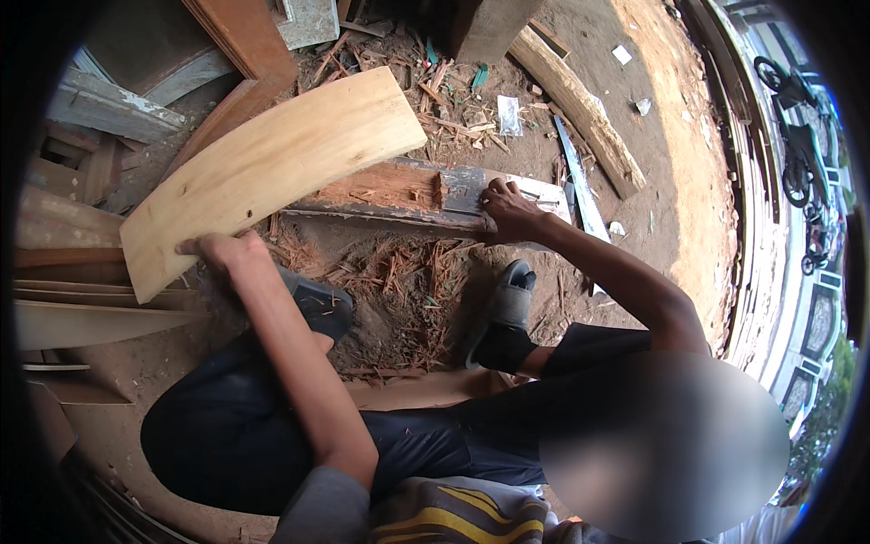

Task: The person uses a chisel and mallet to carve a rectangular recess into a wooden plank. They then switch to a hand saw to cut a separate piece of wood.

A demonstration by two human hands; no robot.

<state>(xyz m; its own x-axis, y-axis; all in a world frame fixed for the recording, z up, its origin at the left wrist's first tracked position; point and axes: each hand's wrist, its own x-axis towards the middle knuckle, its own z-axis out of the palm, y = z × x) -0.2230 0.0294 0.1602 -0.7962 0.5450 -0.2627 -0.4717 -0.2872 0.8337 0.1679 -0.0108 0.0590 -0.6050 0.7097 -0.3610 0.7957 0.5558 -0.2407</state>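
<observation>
Over at ten o'clock, the board [281, 168] is held by its near edge in the left hand [225, 252]. One hand set well toward its left end looks chancy to me: the longer free end could dip or twist, and a slipped grip might drop it on the left foot [322, 306]. At two, the right hand [515, 213] bends over the timber [399, 189]; gripping or merely pressing, I can't tell. Sliding along that rough wood could bring splinters.
</observation>
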